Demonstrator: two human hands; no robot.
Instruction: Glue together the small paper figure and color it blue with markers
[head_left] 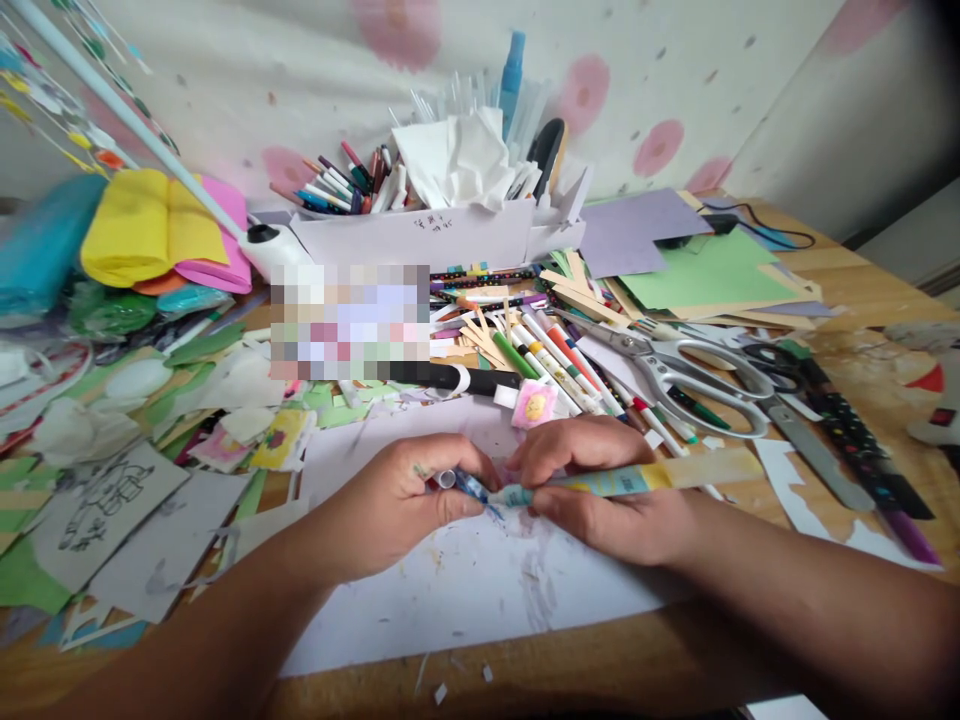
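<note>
Over a stained white sheet of paper (450, 610), my left hand (394, 500) pinches a small blue-and-white piece (472, 487) between thumb and fingers. A small white cap-like cylinder (446, 479) also sits in its grip. My right hand (611, 525) is closed round a slim glue tube (637, 480) with a teal and yellow label, lying nearly level. The tube's narrow tip points left, at the lower edge of the blue piece, and seems to touch it. Just beyond my right fingers is a small pink-and-yellow decorated square (535, 403).
Large scissors (705, 380) and a grey cutter (817, 455) lie at the right. Behind the sheet are loose markers (559, 370) and a black pen-like stick (480, 380). Paper scraps (120, 510) cover the left. A white box (420, 235) of pens stands at the back.
</note>
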